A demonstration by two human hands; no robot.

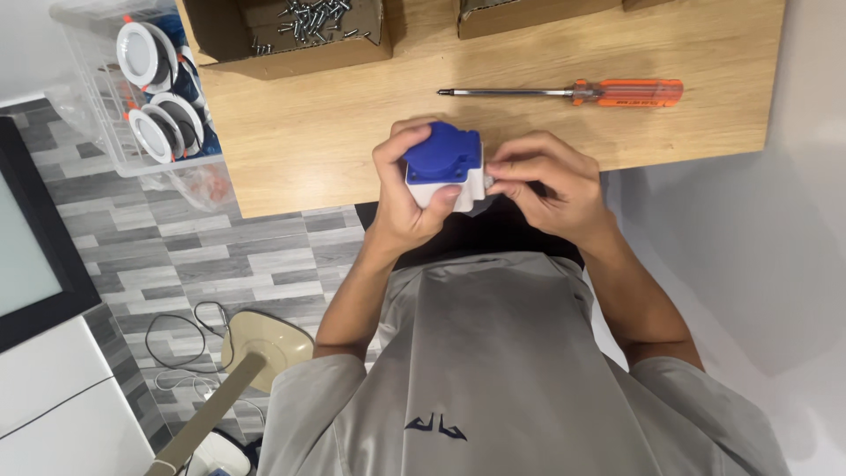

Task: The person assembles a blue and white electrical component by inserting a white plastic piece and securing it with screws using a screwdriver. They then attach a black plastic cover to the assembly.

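Two hands meet over the near edge of the wooden table (352,132). Left hand (401,198) clenches the blue-and-white socket box (443,167); right hand (551,185) pinches something small at its right side. Beyond the box lies an orange screwdriver (564,92), lengthwise, closer to the right hand.

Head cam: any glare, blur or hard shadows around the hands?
Head view: even, soft light, no glare on the blue-and-white plastic socket box; left hand and right hand sharp, no motion blur; soft shadow below the wooden tabletop edge; orange-handled screwdriver crisp.
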